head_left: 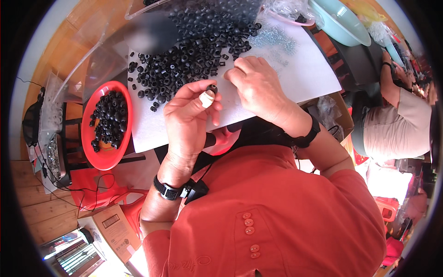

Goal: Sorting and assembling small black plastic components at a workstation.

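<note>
Between the thumb and fingers of my left hand is a small black hollow plastic piece, its open end showing. A pale wrap covers the tip of that thumb. To its right, over the white table surface, my right hand has its fingers curled and pressed together. Whatever they may hold is hidden or too small to name. Just beyond both hands spreads a heap of similar black pieces. Small clear bits lie scattered past my right hand.
On the left stands a red oval basin with black pieces in it. A pale blue basin is at the far right. Below the table's right edge sits an open cardboard box with clear plastic bags. Another person is at the right.
</note>
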### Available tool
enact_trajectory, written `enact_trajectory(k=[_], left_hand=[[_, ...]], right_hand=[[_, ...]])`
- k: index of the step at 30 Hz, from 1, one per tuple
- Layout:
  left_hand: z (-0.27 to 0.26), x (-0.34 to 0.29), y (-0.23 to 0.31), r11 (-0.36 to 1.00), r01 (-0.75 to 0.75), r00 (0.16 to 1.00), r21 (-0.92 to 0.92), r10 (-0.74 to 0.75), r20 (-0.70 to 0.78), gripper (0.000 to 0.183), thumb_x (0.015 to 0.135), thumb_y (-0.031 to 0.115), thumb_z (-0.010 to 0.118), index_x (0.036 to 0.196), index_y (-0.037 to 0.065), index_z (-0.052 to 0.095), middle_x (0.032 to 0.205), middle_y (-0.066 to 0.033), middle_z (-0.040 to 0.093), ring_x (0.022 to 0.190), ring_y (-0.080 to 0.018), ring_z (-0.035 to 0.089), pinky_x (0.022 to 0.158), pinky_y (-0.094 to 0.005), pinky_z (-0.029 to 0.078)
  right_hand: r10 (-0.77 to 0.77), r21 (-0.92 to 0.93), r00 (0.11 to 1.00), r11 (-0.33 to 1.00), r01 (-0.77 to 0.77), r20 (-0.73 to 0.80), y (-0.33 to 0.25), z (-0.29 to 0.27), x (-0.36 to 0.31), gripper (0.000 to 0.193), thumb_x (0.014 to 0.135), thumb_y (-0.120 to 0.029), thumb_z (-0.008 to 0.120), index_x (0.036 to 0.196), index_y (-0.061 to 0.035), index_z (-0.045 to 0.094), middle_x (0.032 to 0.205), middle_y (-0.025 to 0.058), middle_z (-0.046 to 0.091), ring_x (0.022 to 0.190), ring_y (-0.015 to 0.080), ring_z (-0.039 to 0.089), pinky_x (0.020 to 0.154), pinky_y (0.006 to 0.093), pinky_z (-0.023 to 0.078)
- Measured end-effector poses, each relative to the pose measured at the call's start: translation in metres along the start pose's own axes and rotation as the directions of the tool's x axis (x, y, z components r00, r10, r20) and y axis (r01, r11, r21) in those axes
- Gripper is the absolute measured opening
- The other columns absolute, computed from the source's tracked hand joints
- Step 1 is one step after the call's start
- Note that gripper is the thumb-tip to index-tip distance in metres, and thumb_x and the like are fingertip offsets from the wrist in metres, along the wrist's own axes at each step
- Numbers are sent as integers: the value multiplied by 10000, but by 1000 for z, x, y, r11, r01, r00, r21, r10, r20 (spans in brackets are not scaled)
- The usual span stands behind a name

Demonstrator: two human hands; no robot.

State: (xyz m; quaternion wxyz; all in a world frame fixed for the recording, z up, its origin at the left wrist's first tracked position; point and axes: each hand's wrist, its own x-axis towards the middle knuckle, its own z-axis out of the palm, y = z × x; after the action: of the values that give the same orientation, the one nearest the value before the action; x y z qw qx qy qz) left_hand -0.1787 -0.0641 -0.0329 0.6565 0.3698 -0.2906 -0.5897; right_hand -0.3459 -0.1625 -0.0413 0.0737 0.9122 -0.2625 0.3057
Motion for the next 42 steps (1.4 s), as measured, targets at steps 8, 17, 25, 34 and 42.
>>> enact_trajectory(k=[8, 17, 25, 34, 42], left_hand=[[10, 4, 2, 989, -144, 989, -20, 144, -16, 263, 916, 84, 641, 1137, -58, 618, 944, -139, 664, 790, -207, 644, 652, -310, 510], [43, 42, 0, 970, -130, 989, -207, 112, -96, 246, 943, 114, 613, 1135, -41, 598, 939, -121, 651, 882, -253, 636, 807, -353, 518], [38, 36, -3, 946, -52, 998, -319, 34, -62, 238, 946, 130, 600, 1127, -24, 588, 921, -108, 620, 883, -258, 621, 801, -363, 524], [37, 27, -1, 945, -45, 995, -325, 14, -98, 228, 950, 131, 594, 1120, -21, 588, 915, -96, 605, 858, -238, 601, 790, -348, 514], [35, 20, -4, 949, -21, 993, -316, -16, -114, 226, 973, 126, 572, 1140, -26, 585, 921, -97, 606, 845, -222, 590, 773, -334, 506]], right_hand=[[154, 426, 988, 895, -128, -25, 6, -20, -6, 162, 775, 47, 644, 918, -31, 634, 835, 85, 561, 765, 274, 586, 659, 366, 469], [122, 720, 992, 690, -75, -14, -36, -39, 0, 163, 767, 26, 664, 889, -70, 616, 824, 87, 576, 725, 284, 587, 621, 391, 478], [137, 840, 990, 541, -48, -32, -35, -39, -1, 156, 815, 43, 678, 957, -18, 658, 828, 70, 626, 701, 215, 633, 622, 307, 506], [218, 834, 972, 518, -189, 85, -48, -38, -8, 131, 847, -3, 707, 956, -20, 635, 818, 84, 654, 666, 186, 645, 588, 300, 507], [184, 874, 963, 413, -256, 196, -51, -36, -14, 155, 854, -36, 729, 930, -9, 596, 797, 77, 648, 682, 173, 658, 601, 282, 517]])
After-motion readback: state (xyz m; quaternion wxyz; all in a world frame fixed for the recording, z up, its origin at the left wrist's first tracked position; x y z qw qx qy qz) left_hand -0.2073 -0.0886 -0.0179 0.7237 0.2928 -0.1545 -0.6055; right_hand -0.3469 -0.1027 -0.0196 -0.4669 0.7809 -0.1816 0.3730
